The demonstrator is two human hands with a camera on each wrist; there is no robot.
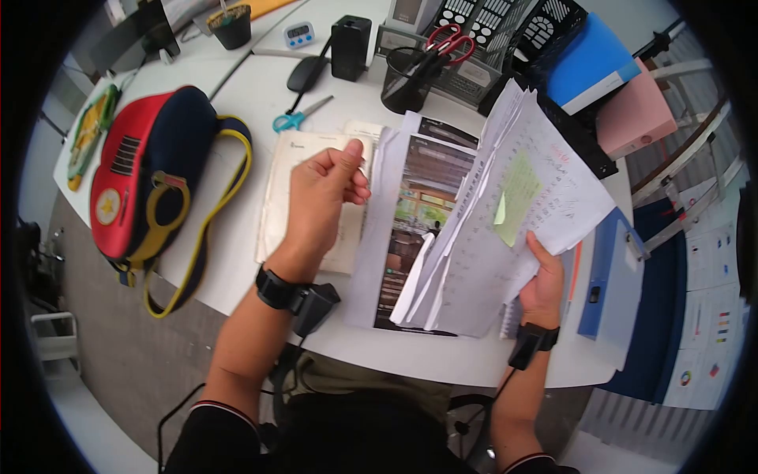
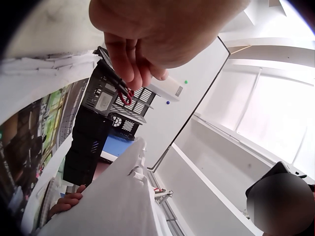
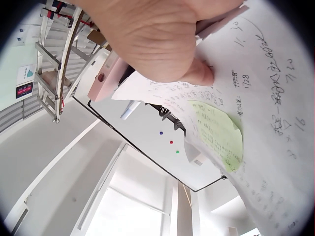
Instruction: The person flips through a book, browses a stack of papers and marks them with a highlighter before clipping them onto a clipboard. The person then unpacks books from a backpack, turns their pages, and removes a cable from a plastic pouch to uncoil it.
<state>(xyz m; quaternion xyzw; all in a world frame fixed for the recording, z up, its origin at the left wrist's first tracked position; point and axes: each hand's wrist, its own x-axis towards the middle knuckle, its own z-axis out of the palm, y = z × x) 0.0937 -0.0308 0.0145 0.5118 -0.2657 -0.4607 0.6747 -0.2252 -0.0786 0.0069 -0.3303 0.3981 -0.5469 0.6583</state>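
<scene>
Your right hand [image 1: 542, 296] grips the handwritten papers [image 1: 474, 272], raised beside the blue box file [image 1: 606, 276] near the table [image 1: 588, 367] edge; "1728" reads near the green note [image 1: 517, 193]. Your left hand [image 1: 320, 193], closed on itself, is above the book [image 1: 276, 189].

A whiteboard [image 2: 172, 118] is rising beyond the white desk [image 1: 237, 245], its dark frame standing out against pale walls [image 2: 197, 142]. A bright window [image 2: 275, 108] is glowing above the desk. Grey floor [image 1: 142, 355] is spreading left of the desk, while a pale metal frame [image 1: 687, 154] is standing to the desk's right.
</scene>
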